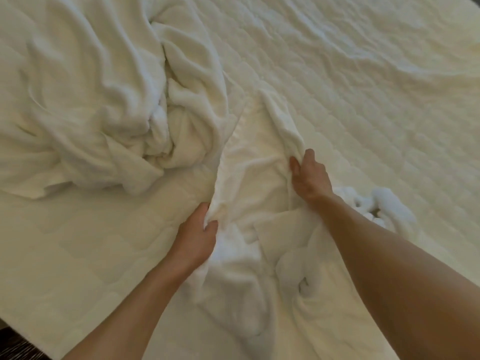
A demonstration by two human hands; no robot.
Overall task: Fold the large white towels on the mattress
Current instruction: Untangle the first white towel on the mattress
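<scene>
White terry on a quilted cream mattress [363, 87]: grips one crumpled large towel [249, 178] at two points, close to the bed's near edge and just right of a heap of unfolded towels [91, 100]. Curls the left hand [197, 237] round a raised ridge on the towel's left side, thumb and fingers pinching the cloth. Closes the right hand [310, 178] on a fold farther up the right side, thumb showing above the cloth. Appears to be drawing the towel open and flat, with no fold made yet. Risks catching two layers in one grasp, given the twisted, bunched near end beneath both forearms, and so pulling the tangle tighter instead of open. Risks also dragging along the heap's nearest folds, touching or overlapping the towel's far left edge; cannot tell which, white against white.
</scene>
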